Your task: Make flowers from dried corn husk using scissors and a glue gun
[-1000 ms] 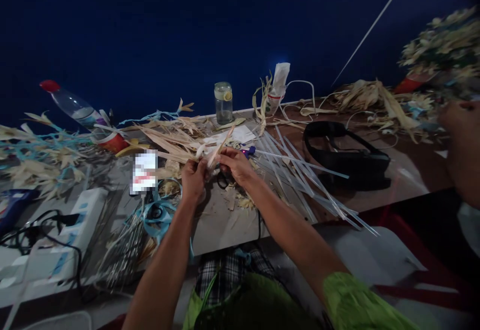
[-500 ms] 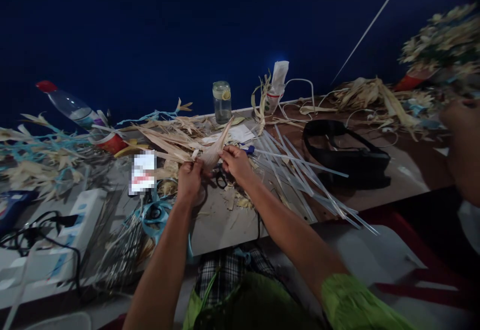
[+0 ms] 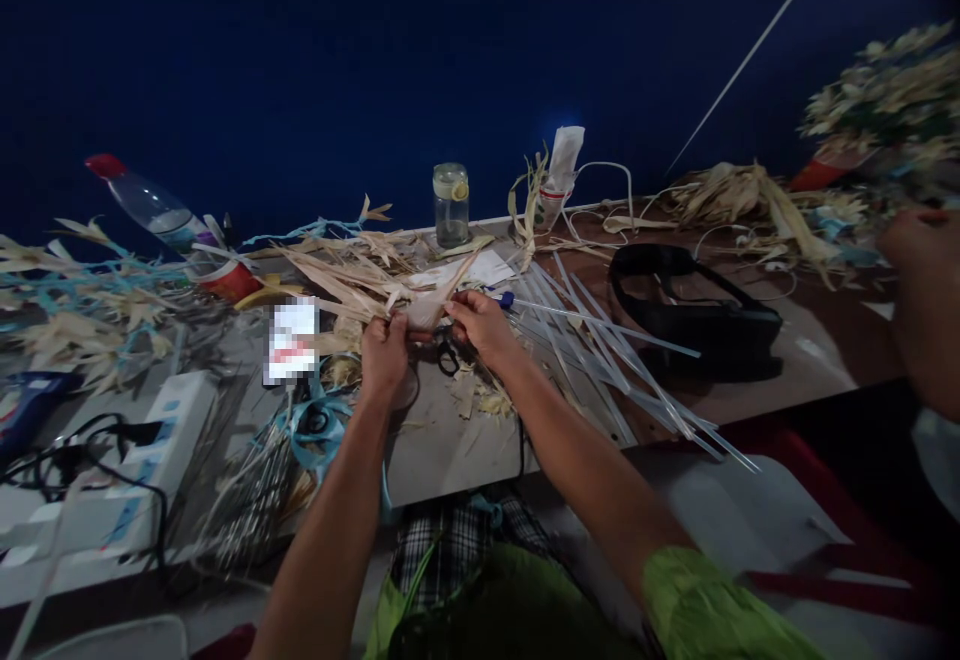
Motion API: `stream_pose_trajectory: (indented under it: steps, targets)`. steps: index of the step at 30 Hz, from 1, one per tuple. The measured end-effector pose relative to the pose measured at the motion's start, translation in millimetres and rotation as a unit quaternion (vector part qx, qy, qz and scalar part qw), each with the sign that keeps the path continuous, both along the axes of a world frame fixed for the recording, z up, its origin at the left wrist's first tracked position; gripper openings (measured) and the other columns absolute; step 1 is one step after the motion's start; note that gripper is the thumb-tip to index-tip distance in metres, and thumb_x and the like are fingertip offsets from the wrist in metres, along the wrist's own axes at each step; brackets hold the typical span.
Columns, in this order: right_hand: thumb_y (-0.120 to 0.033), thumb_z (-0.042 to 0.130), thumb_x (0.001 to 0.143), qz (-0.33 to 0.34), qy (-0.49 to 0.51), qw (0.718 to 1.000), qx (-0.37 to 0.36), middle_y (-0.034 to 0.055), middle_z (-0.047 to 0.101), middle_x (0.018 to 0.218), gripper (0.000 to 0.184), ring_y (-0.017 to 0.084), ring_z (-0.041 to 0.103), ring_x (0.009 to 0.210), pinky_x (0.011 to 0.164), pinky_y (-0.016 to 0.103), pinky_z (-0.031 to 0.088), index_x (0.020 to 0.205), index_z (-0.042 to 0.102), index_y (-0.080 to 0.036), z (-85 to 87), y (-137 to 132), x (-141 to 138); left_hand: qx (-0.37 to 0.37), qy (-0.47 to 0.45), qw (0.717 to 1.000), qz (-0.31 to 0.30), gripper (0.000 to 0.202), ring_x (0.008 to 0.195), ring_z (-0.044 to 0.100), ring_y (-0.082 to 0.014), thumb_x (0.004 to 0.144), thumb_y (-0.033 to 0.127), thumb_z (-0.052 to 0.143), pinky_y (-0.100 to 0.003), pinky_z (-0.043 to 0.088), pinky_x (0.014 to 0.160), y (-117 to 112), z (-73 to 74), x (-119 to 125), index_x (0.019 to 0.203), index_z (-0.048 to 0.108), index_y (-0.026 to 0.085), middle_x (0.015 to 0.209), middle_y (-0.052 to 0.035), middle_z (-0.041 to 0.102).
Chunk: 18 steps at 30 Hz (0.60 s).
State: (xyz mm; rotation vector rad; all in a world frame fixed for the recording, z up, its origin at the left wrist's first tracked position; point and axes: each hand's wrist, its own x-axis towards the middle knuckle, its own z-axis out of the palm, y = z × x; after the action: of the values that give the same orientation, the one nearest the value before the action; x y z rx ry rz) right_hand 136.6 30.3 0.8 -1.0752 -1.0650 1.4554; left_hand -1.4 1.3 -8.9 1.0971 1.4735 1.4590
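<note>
A deep blue wall (image 3: 300,50) (crossed by one thin pale slanting line (image 3: 750,50)) rises behind the dimly lit brown table (image 3: 817,355).

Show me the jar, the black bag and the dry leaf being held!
jar (image 3: 451,208), head view, its glass side.
black bag (image 3: 721,336), head view, its front wall.
dry leaf (image 3: 429,310), head view, its pale middle.

The lower end of the dried husk piece (image 3: 431,302) is covered by the fingers of the left hand (image 3: 384,355) and right hand (image 3: 480,325) that pinch it. Black scissors (image 3: 448,357) lie partly hidden under the right hand. A pixelated patch (image 3: 291,340) blots out whatever lies there. At the right edge, another person's hand (image 3: 924,290) is blurred and cut off, as is the husk-flower bunch (image 3: 885,100) above it. A blue object (image 3: 30,402), cropped at the left edge, is too dim to identify.
</note>
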Motion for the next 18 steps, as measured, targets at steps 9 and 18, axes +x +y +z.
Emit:
stream_pose_trajectory:
  steps: [9, 18]
  targets:
    - [-0.031, 0.053, 0.077, 0.053, -0.481, 0.867, 0.12, 0.0051, 0.065, 0.086, 0.02, 0.016, 0.058, 0.081, 0.074, 0.027, 0.043, 0.086, 0.062, -0.016, 22.9, -5, 30, -0.012, 0.009, 1.0, 0.011, 0.023, 0.049, 0.061, -0.019, 0.074, 0.04, 0.056, -0.024, 0.039, 0.042, 2, -0.9, -1, 0.072, 0.052, 0.017, 0.051, -0.0019, 0.059]
    - [-0.026, 0.04, 0.086, 0.105, -0.673, 0.708, 0.187, 0.0121, 0.06, 0.108, 0.027, 0.02, 0.06, 0.096, 0.079, 0.028, 0.044, 0.104, 0.058, -0.017, 22.1, -24, 16, 0.017, -0.044, 0.999, 0.017, 0.025, 0.042, 0.058, -0.0154, 0.074, 0.041, 0.056, -0.023, 0.041, 0.042, 3, -4.9, -5, 0.075, 0.051, 0.016, 0.053, -0.0006, 0.061]
